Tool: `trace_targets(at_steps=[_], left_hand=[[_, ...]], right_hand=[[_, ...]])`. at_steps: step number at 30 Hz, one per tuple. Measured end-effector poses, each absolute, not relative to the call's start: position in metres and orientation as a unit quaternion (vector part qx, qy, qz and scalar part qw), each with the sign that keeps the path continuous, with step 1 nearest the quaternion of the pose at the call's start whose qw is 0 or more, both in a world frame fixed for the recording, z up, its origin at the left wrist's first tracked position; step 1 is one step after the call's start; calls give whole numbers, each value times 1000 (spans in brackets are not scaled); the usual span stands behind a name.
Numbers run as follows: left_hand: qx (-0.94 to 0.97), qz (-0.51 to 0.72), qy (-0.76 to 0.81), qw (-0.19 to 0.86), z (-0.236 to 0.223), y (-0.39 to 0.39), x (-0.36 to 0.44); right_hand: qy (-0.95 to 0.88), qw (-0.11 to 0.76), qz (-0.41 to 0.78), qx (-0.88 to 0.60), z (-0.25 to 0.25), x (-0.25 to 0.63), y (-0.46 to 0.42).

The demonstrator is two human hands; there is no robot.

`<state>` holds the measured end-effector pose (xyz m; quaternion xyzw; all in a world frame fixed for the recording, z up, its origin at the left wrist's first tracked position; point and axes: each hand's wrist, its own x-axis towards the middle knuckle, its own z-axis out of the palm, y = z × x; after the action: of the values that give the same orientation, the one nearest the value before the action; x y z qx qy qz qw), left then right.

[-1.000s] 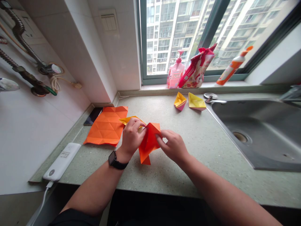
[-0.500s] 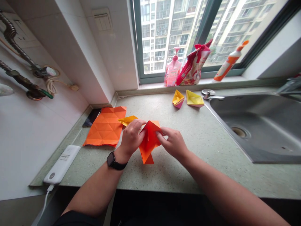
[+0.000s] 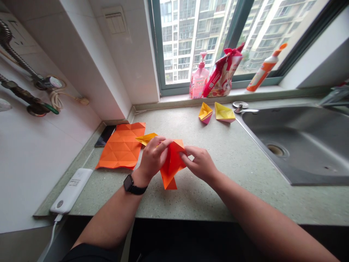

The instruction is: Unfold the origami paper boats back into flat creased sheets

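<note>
Between my two hands is a partly folded sheet of orange origami paper [image 3: 172,163], its front opened into a hollow with pointed flaps hanging below. My left hand [image 3: 155,154] pinches its upper left side, the index finger lying over the top edge. On the other side, my right hand [image 3: 198,160] grips the right edge between thumb and fingers. A yellow folded paper piece [image 3: 145,138] lies just behind my left hand, which partly covers it. Left of that, a creased orange sheet [image 3: 121,147] rests on the counter, overlapping a dark flat device [image 3: 105,136].
Two small folded paper boats, one yellow and pink [image 3: 205,113] and one pale yellow [image 3: 224,113], stand near the window sill. A steel sink [image 3: 297,145] is at right. A white power bank [image 3: 71,191] with a cable lies left. Bottles and a red bag [image 3: 225,72] line the sill.
My left index finger has moved over the top edge of the orange paper, covering its upper peak. My right hand keeps its grip. The view has shifted slightly.
</note>
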<state>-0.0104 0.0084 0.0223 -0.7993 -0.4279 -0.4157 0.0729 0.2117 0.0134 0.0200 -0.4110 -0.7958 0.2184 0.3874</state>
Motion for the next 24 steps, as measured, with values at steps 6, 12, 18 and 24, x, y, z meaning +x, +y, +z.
trace_targets(at_steps=[6,12,18,24], left_hand=[[-821,-387,-405,105,23,10,-16],[-827,-388,-400,68,26,8,-15],[-817,-438,-369,-61,32,1,-8],[-754,-503,-342,-248,38,0,-7]], right_hand=[[-805,378,217,-403,21,216,16],[-816,355,205,-408,25,225,21],[-817,355,189,-414,29,232,26],[-813,350,192,-425,27,234,28]])
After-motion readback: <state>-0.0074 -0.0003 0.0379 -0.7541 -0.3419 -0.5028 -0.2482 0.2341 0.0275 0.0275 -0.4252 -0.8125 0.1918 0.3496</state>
